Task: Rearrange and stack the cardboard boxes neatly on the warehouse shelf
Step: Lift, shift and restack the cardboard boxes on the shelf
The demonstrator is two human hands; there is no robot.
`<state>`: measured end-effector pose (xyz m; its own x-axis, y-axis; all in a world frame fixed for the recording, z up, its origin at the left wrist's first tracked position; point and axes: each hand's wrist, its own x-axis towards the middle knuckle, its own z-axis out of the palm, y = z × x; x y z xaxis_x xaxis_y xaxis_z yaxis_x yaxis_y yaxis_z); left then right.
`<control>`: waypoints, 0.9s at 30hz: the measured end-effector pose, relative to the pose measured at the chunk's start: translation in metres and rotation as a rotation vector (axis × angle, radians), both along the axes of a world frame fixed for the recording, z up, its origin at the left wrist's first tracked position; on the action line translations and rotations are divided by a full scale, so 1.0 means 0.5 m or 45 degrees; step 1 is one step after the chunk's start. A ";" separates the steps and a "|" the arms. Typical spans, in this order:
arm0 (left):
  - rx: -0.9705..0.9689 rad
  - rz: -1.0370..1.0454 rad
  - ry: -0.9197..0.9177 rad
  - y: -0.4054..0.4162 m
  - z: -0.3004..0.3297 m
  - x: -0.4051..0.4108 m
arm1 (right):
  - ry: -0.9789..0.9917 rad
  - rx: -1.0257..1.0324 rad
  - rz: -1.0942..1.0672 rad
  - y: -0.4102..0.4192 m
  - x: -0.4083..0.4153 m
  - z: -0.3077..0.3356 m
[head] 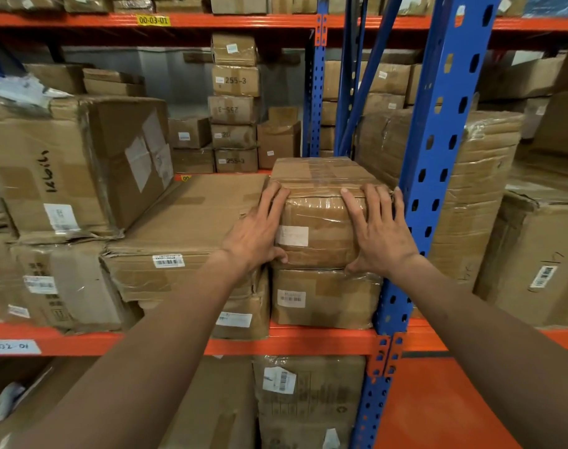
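A small taped cardboard box (318, 218) with a white label sits on top of a similar box (324, 298) at the front of the middle shelf. My left hand (260, 233) grips its left front corner, fingers spread over the edge. My right hand (378, 233) holds its right front corner, thumb under the lower edge. Both hands press the box from either side. The box stands square on the one below, tight against the blue upright.
A blue rack upright (428, 176) stands right beside my right hand. A wide flat box (185, 231) lies to the left, a large box (78, 163) above it. Orange shelf beam (308, 343) runs along the front. A tall stack of small boxes (234, 105) stands behind.
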<state>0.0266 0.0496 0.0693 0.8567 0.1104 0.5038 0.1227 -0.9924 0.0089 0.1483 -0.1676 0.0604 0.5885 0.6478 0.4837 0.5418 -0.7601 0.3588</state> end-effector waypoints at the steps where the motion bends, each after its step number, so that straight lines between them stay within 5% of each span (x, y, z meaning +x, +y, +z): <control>1: -0.009 0.011 0.004 -0.003 0.000 -0.003 | 0.003 0.001 -0.008 0.000 -0.004 0.000; 11: -0.091 -0.081 0.033 -0.002 0.027 -0.063 | 0.110 -0.041 0.069 -0.001 -0.043 0.071; 16: 0.083 0.214 -0.486 0.098 0.061 -0.165 | -0.012 -0.041 0.202 0.092 -0.079 0.161; 19: -0.026 0.460 -0.761 0.174 0.100 -0.235 | -0.061 0.009 0.345 0.208 -0.125 0.222; 27: -0.671 0.821 -0.778 0.393 0.129 -0.375 | -0.295 -0.031 0.738 0.541 -0.335 0.342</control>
